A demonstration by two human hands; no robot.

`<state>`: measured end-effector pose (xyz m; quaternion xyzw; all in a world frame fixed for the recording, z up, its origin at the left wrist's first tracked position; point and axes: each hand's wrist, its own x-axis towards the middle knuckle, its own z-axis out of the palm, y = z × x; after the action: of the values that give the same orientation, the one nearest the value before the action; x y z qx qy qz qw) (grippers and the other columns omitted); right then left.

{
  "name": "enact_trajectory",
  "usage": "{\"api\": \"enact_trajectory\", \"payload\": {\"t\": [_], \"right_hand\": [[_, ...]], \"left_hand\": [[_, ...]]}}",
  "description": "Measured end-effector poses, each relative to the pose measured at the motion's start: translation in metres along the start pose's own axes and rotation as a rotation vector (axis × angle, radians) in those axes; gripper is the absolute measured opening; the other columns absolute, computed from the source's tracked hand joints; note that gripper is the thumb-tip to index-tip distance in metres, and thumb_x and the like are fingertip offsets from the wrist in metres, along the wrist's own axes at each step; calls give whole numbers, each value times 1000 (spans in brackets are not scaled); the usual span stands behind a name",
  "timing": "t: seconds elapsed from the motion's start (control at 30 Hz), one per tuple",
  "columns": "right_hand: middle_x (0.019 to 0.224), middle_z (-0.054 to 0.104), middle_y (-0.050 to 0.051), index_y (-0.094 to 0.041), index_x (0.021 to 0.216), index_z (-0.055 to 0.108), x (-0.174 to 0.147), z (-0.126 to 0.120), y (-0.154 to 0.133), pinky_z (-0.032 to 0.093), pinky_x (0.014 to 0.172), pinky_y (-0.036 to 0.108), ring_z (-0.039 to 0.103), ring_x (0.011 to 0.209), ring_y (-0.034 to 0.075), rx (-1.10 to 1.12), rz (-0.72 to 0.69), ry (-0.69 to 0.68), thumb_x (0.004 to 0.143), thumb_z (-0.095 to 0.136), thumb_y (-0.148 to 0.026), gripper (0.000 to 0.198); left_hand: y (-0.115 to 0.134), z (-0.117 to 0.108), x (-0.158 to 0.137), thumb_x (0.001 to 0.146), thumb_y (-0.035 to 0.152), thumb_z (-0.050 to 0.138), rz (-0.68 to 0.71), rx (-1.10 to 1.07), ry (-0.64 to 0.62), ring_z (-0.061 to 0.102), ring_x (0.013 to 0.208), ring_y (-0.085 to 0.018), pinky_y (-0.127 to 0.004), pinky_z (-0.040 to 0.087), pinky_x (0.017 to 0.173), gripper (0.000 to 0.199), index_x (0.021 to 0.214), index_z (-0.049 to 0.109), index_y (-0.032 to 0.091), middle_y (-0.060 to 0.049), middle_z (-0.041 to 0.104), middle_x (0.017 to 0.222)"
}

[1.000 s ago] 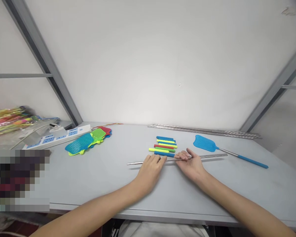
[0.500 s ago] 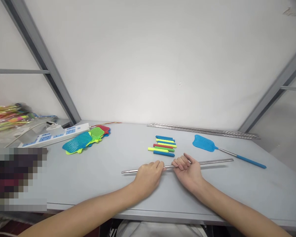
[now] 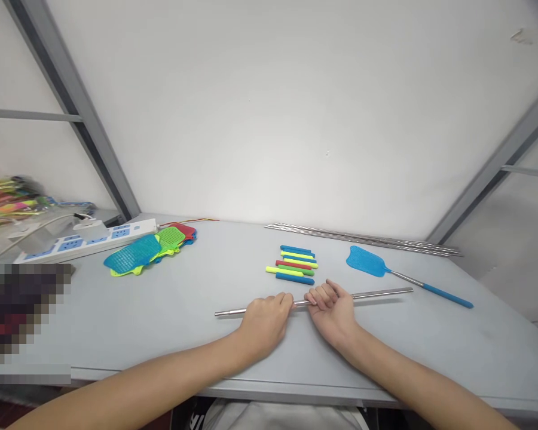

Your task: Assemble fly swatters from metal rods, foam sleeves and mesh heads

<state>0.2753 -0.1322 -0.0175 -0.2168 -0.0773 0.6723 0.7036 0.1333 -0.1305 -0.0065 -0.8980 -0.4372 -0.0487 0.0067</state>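
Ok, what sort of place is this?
Probably a workbench in a small workshop, though little of the room shows: a grey tabletop carries a pile of swatter heads, a row of coloured handles and a bundle of metal rods.

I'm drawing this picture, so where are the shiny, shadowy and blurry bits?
In the head view, the wall glows brightest around its middle; the metal rods along it glint; a soft shadow lies beneath the metal tube; the plastic-wrapped bundle at far left looks smeary, and a pixelated patch sits below.
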Motion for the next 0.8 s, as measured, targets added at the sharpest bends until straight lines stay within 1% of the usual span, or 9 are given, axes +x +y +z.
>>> {"api": "enact_trajectory", "payload": {"t": [0.17,0.4,0.57,0.7,0.8], "right_hand": [[38,10,-6,-17,50,5,1,1,2,29,40,25,18,34,8,1,-12,23,76,33,-15,37],[37,12,-6,-18,51,6,2,8,9,26,38,25,16,34,8,80,6,89,73,36,-16,38],[36,11,-6,-18,51,6,3,13,13,25,37,24,16,33,8,64,-13,121,73,35,-17,37],[37,12,-6,-18,50,6,4,13,13,25,38,23,17,33,8,55,-7,63,74,35,-18,37],[38,13,-6,-18,50,8,4,12,12,28,40,23,20,35,8,78,36,7,74,36,-19,37]], "left_hand": [[0,0,1,84,19,23,12,-1,-6,55,67,-17,-27,38,53,22,82,45,17,-4,56,77],[-2,2,1,85,22,22,-3,-1,13,55,64,-18,-26,37,50,23,82,45,17,-3,57,73],[-3,2,1,85,22,22,-19,-6,17,55,63,-18,-26,35,50,23,83,45,18,-3,57,71],[-3,0,1,86,24,20,-23,-25,26,55,63,-17,-25,33,50,26,82,45,18,-2,57,72],[-3,-5,2,86,36,15,-75,-43,51,55,62,-16,-24,32,50,35,81,46,19,-2,59,73]]}}
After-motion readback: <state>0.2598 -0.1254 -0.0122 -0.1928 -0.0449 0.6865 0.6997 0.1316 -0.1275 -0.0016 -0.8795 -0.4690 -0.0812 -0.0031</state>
